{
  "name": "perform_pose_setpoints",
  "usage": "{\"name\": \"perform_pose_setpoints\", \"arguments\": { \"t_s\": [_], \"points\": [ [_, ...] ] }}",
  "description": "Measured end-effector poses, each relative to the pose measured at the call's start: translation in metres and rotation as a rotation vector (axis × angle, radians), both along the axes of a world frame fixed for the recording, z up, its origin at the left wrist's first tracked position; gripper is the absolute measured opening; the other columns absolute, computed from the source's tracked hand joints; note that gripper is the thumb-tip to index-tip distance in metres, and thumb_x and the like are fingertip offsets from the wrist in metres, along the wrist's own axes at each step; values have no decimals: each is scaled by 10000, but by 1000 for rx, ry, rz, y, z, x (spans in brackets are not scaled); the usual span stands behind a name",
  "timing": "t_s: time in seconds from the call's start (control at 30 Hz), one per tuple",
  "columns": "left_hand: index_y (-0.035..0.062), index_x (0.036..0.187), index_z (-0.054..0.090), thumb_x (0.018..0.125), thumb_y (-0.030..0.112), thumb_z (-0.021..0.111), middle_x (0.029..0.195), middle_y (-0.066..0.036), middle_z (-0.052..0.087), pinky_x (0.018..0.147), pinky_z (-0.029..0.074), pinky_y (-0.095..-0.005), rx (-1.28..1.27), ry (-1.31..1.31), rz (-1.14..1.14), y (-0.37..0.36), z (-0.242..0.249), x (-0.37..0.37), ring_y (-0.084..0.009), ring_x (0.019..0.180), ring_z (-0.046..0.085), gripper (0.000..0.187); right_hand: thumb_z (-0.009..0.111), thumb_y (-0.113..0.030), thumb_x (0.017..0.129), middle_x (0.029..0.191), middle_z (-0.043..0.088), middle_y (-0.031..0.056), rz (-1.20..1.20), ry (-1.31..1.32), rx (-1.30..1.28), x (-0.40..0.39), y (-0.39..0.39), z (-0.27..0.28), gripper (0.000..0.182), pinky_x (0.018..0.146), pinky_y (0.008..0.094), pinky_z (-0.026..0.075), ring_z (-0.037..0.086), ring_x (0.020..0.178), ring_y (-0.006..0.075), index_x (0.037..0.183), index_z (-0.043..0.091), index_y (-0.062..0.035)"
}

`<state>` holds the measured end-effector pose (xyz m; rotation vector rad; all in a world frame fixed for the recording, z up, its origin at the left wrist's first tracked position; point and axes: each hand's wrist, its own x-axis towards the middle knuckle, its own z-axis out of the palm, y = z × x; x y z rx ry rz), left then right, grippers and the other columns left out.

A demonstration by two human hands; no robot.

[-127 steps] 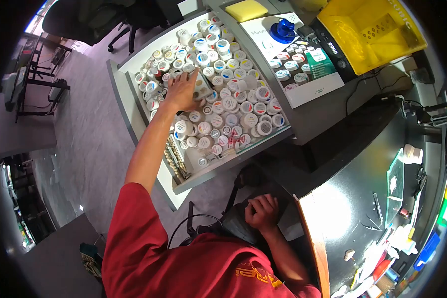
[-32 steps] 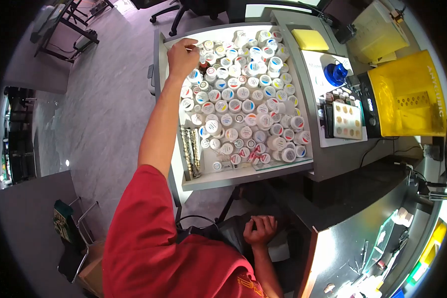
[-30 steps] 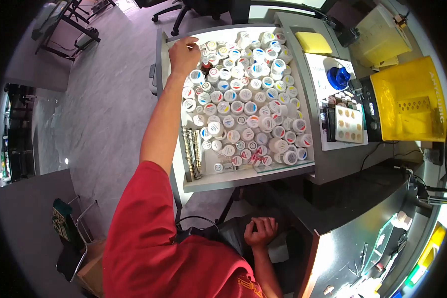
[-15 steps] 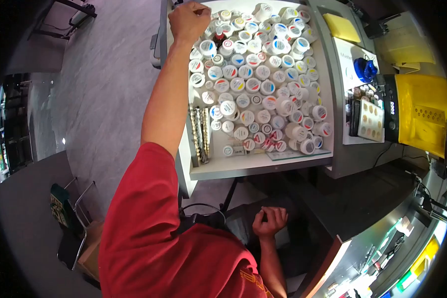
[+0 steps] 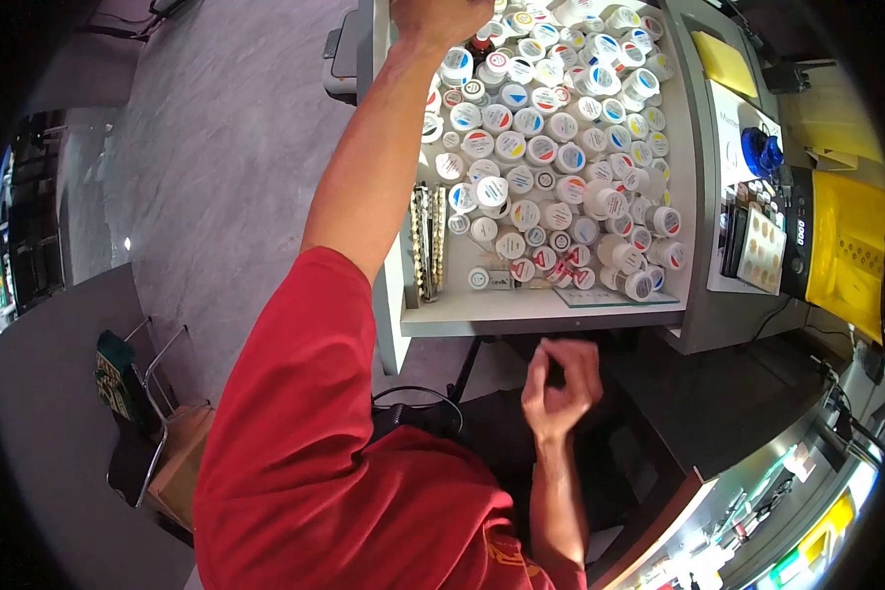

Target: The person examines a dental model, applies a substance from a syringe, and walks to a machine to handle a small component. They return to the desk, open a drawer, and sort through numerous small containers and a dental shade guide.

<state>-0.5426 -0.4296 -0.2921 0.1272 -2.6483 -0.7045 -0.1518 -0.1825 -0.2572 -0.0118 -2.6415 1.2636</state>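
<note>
An open drawer holds many small white jars with round lids marked in red, blue and yellow. Over its far left corner is my left hand, cut off by the top edge of the view. Its visible fingers are curled, and whatever they may hold is hidden. A jar with a dark red body stands close below those fingers. My right hand is in front of the drawer, above my lap. Its fingers are bent, with a gap to the thumb and nothing visible between them.
Patterned slim sticks lie along the drawer's left side, and a glass plate lies at its front. To the right are a yellow sponge, a blue object, a shade palette and a yellow machine. A chair stands left.
My left hand has moved right and slightly out of view at the top. My right hand has risen toward the drawer front, its fingers loosening. The whole view has shifted a little.
</note>
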Motion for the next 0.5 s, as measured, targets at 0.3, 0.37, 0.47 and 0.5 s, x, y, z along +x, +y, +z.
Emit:
{"name": "perform_pose_setpoints", "arguments": {
  "t_s": [0.3, 0.37, 0.47, 0.5],
  "points": [
    [45, 823, 787, 891, 429, 727, 826, -179, 763, 790, 585, -502, 54, -56, -65, 7, 11, 8, -384, 827, 744, 394, 731, -12, 847, 1183, 673, 196, 179, -23, 86, -143, -82, -35, 408, 914, 468, 563, 663, 1080, 444, 1248, 665, -38],
    [43, 819, 786, 888, 425, 733, 820, -173, 765, 790, 587, -494, 51, -26, -54, 8, 12, 9, -380, 814, 746, 392, 734, -2, 852, 1182, 676, 203, 233, -183, 31, -151, -78, -44, 405, 902, 478, 561, 661, 1065, 459, 1251, 666, -30],
    [37, 818, 785, 882, 424, 741, 820, -173, 765, 791, 587, -487, 95, -48, -121, 6, 14, 8, -377, 817, 747, 394, 755, 7, 863, 1117, 681, 189, 185, -67, -7, -151, -59, -51, 390, 779, 435, 580, 695, 943, 388, 1244, 669, -12],
    [36, 820, 786, 880, 425, 743, 822, -175, 764, 793, 587, -486, 88, -32, -131, 6, 12, 8, -378, 824, 748, 396, 768, -2, 862, 1098, 681, 180, 117, -80, -45, -145, -52, -41, 385, 745, 414, 582, 701, 910, 356, 1235, 672, -7]
  ]
}}
